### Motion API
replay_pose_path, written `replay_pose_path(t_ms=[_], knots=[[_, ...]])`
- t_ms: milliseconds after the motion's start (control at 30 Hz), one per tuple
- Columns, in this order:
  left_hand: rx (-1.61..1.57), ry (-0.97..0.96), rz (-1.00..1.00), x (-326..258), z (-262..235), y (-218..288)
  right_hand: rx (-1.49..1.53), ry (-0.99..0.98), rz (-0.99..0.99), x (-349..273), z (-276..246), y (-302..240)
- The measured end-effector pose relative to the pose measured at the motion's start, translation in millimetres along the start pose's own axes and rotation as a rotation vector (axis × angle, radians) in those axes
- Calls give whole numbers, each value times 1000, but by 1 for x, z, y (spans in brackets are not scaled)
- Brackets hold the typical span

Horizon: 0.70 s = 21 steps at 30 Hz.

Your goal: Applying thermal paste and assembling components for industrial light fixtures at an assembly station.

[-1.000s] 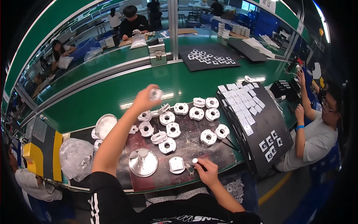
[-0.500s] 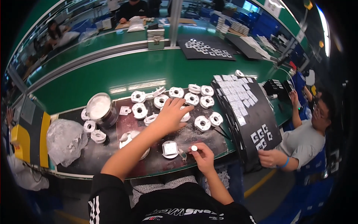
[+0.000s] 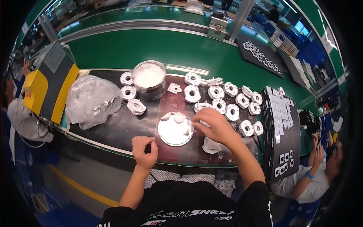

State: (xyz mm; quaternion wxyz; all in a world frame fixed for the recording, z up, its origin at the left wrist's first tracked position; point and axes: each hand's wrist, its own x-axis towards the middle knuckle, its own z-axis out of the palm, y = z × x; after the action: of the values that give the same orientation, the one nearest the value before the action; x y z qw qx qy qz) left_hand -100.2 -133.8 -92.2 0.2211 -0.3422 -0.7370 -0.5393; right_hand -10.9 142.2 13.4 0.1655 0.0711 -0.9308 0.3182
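Note:
A round white dish with several white lumps around its upper and right side lies in front of me. My right hand is at its right edge, fingers bent together; what they hold, if anything, is hidden. Left of the dish, my left hand is raised near the table's front edge, with fingers curled in and thumb against them. I cannot make out anything in it. A white round part with a squarish middle lies below my right hand, a small greenish piece beside it.
Several white ring-shaped plastic parts stand beyond my right hand. A tub of white material and a clear plastic bag stand at left, near a yellow-grey machine. Stacked black boards carry white pieces at right, beside a seated person.
My view has turned left, so the table appears shifted right. My left hand has come back from the ring parts to the front edge. My right hand has moved to the dish.

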Motion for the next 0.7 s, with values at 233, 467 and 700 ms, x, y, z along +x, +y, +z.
replay_pose_path(t_ms=[233, 467, 700], knots=[[-44, -45, -66, -3, -6, -5, -349, -148, -71, 34, 32, 17], [-36, -80, 1, -2, -5, -7, -394, -163, -73, 45, 48, 21], [-44, -98, -2, -1, -5, -7, -450, -235, -96, 48, 51, 17]])
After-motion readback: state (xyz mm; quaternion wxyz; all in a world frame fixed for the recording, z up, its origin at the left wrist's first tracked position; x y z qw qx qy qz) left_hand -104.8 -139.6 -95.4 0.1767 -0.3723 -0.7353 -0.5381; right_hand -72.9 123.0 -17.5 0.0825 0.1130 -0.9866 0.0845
